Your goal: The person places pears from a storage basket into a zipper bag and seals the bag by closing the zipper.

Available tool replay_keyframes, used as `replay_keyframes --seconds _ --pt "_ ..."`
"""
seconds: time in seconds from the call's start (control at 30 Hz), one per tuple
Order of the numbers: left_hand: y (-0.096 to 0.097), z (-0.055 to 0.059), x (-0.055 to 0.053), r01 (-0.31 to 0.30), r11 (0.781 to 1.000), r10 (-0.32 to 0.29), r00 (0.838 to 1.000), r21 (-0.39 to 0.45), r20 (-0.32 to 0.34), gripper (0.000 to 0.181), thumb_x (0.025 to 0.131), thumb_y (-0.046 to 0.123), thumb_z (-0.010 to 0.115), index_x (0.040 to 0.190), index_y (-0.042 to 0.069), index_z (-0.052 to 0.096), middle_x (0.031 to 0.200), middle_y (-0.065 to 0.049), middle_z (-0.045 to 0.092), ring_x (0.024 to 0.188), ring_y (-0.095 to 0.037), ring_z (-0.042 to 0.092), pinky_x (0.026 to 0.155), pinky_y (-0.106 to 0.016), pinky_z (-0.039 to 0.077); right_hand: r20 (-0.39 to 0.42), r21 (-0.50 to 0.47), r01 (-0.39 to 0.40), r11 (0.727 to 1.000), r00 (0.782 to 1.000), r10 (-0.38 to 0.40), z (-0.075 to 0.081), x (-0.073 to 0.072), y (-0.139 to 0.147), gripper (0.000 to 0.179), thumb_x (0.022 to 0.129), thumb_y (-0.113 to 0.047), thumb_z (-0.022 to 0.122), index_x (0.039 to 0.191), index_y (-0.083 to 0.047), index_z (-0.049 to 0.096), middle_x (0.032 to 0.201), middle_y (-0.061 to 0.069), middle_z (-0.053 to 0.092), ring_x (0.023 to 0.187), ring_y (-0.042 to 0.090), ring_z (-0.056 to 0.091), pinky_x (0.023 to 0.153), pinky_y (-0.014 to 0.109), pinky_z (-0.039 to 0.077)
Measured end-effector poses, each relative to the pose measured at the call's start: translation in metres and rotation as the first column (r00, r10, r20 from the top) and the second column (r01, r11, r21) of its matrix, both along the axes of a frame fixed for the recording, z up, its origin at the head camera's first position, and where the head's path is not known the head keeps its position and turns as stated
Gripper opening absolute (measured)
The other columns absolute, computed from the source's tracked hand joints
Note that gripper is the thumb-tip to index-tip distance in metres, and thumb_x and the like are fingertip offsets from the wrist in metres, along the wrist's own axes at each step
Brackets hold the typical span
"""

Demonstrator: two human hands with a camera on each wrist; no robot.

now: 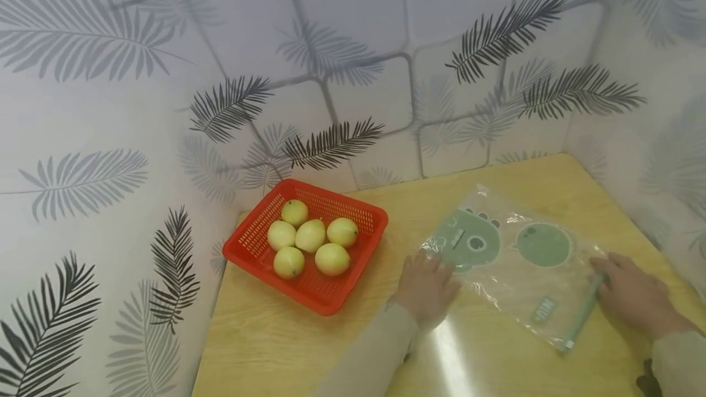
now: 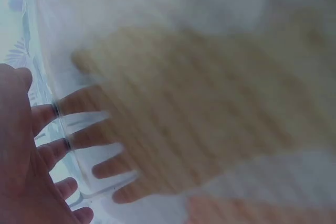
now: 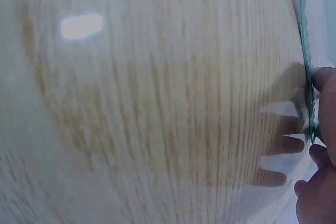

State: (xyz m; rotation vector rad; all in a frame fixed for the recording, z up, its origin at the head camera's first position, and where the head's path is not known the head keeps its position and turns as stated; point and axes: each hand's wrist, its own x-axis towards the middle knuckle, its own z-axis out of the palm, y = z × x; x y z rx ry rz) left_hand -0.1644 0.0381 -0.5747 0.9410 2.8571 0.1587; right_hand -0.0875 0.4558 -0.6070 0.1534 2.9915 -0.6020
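Observation:
A clear zip bag (image 1: pixel 518 268) printed with green cartoon shapes lies on the table between my two hands. At its left end, my left hand (image 1: pixel 427 290) rests with extended fingers on the bag's edge. In the left wrist view, the fingertips of my left hand (image 2: pixel 31 156) meet the clear edge. My right hand (image 1: pixel 634 293) pinches the green zip strip (image 1: pixel 584 311) at the right end. The right wrist view has the thumb and fingers of my right hand (image 3: pixel 323 119) at the green strip (image 3: pixel 310 77). A white slider (image 1: pixel 569 344) sits at the strip's near end.
A red plastic basket (image 1: pixel 353 290) holding several yellow-green pears (image 1: pixel 311 236) stands left of the bag. The wooden table (image 1: pixel 265 342) meets a wall (image 1: pixel 375 97) with a feather pattern at the back and sides.

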Motion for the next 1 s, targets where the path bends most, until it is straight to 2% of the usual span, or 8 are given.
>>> replay_keyframes --seconds 0.17,0.23,0.33,0.57,0.7,0.77,0.93,1.0 --pt "-0.011 -0.023 -0.001 0.028 1.000 -0.028 0.999 -0.007 0.034 0.059 0.108 0.059 0.016 0.161 0.040 0.031 0.170 0.004 0.030 0.159 -0.035 0.020 0.126 -0.061 0.017 -0.022 0.012 -0.010 1.000 1.000 0.010 0.001 -0.002 -0.005 0.049 0.103 -0.024 0.052 0.146 -0.002 0.046 0.150 0.040 0.032 0.131 0.066 0.033 0.092 0.092 0.018" --pt "-0.017 -0.027 0.001 0.055 0.998 -0.055 0.998 -0.019 0.037 0.059 0.108 0.059 0.014 0.162 0.040 0.029 0.171 0.003 0.028 0.159 -0.035 0.020 0.125 -0.062 0.018 -0.021 0.015 -0.017 1.000 1.000 0.017 0.001 -0.003 -0.007 0.049 0.102 -0.022 0.052 0.146 -0.002 0.046 0.151 0.040 0.032 0.131 0.066 0.032 0.093 0.092 0.018" --pt "-0.028 -0.027 0.007 0.092 0.996 -0.091 0.995 -0.022 0.030 0.058 0.107 0.058 0.016 0.162 0.041 0.027 0.171 0.002 0.028 0.158 -0.036 0.021 0.124 -0.062 0.019 -0.022 0.017 -0.032 0.999 0.999 0.032 0.000 -0.004 -0.008 0.049 0.102 -0.022 0.053 0.146 -0.002 0.047 0.152 0.040 0.032 0.132 0.066 0.032 0.093 0.091 0.018" --pt "-0.051 -0.014 0.034 0.130 0.991 -0.131 0.991 -0.037 -0.030 0.055 0.107 0.054 0.032 0.159 0.039 0.038 0.165 -0.002 0.040 0.151 -0.039 0.035 0.119 -0.060 0.032 -0.051 0.070 -0.103 0.992 0.993 0.106 0.003 -0.010 -0.021 0.045 0.104 -0.032 0.055 0.139 -0.004 0.057 0.150 0.037 0.041 0.132 0.064 0.038 0.089 0.090 0.028" --pt "-0.066 -0.013 0.052 0.153 0.986 -0.159 0.983 -0.062 -0.094 0.050 0.107 0.054 0.035 0.154 0.039 0.047 0.158 -0.001 0.047 0.144 -0.036 0.043 0.113 -0.054 0.039 -0.063 0.062 -0.129 0.990 0.989 0.133 0.005 -0.013 -0.031 0.042 0.103 -0.030 0.056 0.137 -0.004 0.058 0.150 0.036 0.043 0.133 0.065 0.037 0.092 0.088 0.027" --pt "-0.075 -0.018 0.059 0.167 0.984 -0.173 0.978 -0.055 -0.117 0.047 0.107 0.052 0.036 0.149 0.039 0.051 0.155 0.001 0.049 0.142 -0.034 0.045 0.112 -0.052 0.041 -0.078 0.058 -0.153 0.987 0.984 0.157 0.005 -0.014 -0.035 0.041 0.102 -0.027 0.058 0.136 -0.003 0.059 0.149 0.036 0.045 0.132 0.065 0.038 0.094 0.087 0.028" --pt "-0.099 -0.025 0.077 0.200 0.979 -0.202 0.975 -0.030 -0.092 0.046 0.109 0.050 0.031 0.150 0.041 0.052 0.157 0.002 0.048 0.144 -0.033 0.043 0.115 -0.052 0.038 -0.126 0.020 -0.215 0.976 0.968 0.216 0.005 -0.017 -0.046 0.039 0.100 -0.019 0.062 0.134 -0.001 0.061 0.147 0.034 0.049 0.131 0.063 0.042 0.095 0.085 0.029" --pt "-0.109 -0.023 0.084 0.211 0.977 -0.213 0.974 -0.033 -0.078 0.047 0.110 0.051 0.029 0.151 0.042 0.050 0.159 0.004 0.046 0.144 -0.031 0.043 0.116 -0.051 0.037 -0.138 -0.001 -0.229 0.973 0.964 0.227 0.004 -0.018 -0.049 0.038 0.099 -0.014 0.061 0.134 0.000 0.061 0.147 0.033 0.050 0.131 0.062 0.042 0.095 0.085 0.028"
